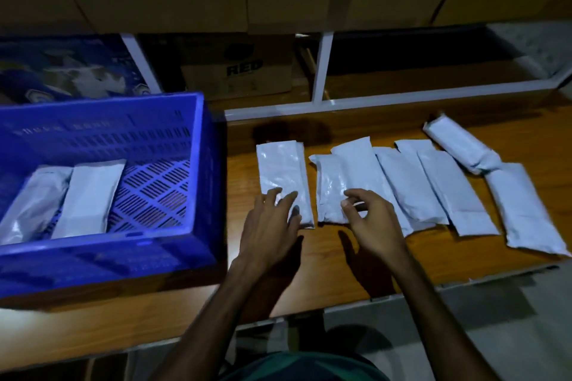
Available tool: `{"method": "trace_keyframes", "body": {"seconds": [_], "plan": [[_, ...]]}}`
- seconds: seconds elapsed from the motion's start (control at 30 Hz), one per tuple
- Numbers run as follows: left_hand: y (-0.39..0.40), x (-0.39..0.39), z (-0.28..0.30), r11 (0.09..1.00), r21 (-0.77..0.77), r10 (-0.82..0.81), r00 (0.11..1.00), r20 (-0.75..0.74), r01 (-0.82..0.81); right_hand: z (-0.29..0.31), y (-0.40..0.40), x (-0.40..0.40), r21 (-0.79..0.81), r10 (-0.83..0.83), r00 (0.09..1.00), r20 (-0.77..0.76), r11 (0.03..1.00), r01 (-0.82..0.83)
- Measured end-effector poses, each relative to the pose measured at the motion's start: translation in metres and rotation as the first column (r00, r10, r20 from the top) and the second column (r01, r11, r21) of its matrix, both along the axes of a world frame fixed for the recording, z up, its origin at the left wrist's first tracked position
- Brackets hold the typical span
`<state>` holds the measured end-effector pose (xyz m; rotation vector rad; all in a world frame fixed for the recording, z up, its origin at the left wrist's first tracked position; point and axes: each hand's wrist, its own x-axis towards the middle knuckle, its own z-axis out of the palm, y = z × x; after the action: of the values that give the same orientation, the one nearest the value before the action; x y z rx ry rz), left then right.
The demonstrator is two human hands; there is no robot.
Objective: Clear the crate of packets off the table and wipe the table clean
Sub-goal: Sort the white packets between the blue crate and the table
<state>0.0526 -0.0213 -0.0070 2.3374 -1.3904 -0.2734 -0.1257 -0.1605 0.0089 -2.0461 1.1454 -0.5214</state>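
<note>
a: blue plastic crate (102,182) stands at the left end of the wooden tabletop (328,269), two white packets (88,198) lying in its slatted bottom, long axes running away from the person.

b: and just right of its wall?

a: the leftmost loose packet (283,176) lies flat on the wood, long axis pointing away from the person, near end toward the hands. the left hand (269,226) rests fingers spread and fairly straight on that near end, pressing or touching, not wrapped round it.

b: so the left hand is the nearer one to the crate.

a: yes, by judgement the packet would travel leftward over the crate's right wall, which is the only thing standing in that path.

b: the right hand?

a: the right hand (368,216) hovers over the second packet (329,192), fingers curled, thumb and forefinger close together at the wrapper. whether it already pinches the plastic, cannot tell; motion blur softens the fingertips.

b: further right?

a: a fanned row of packets (439,192) overlaps edge on edge, all lying roughly parallel and slanting a little rightward. one rolled packet (461,148) lies crosswise at the far right, touching the outermost packet (523,210) near the tabletop's edge.

b: behind?

a: cardboard boxes (238,71) on shelving, well apart from the work. no cloth visible.
</note>
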Motion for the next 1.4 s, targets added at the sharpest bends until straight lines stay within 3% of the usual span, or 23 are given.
{"method": "trace_keyframes", "body": {"seconds": [0.23,0.37,0.57,0.97,1.4], "plan": [[-0.057,0.001,-0.013,0.963,0.163,0.203,0.976,0.078,-0.213,-0.011,-0.043,0.029,-0.093,0.128,0.968,-0.218,0.984,-0.151],[-0.081,0.004,-0.022,0.882,0.293,0.362,0.929,0.078,-0.368,-0.02,-0.053,0.054,-0.127,0.155,0.927,-0.34,0.97,-0.209],[-0.108,0.007,-0.028,0.835,0.377,0.393,0.914,0.101,-0.401,-0.034,-0.053,0.077,-0.132,0.126,0.924,-0.362,0.974,-0.185],[-0.087,0.01,-0.008,0.868,0.258,0.397,0.905,0.153,-0.425,-0.045,-0.061,0.091,-0.166,0.085,0.914,-0.397,0.973,-0.163],[-0.038,0.0,0.093,0.943,0.032,0.326,0.937,0.122,-0.332,0.026,-0.016,0.068,-0.206,-0.002,0.965,-0.262,0.977,-0.054]]}}
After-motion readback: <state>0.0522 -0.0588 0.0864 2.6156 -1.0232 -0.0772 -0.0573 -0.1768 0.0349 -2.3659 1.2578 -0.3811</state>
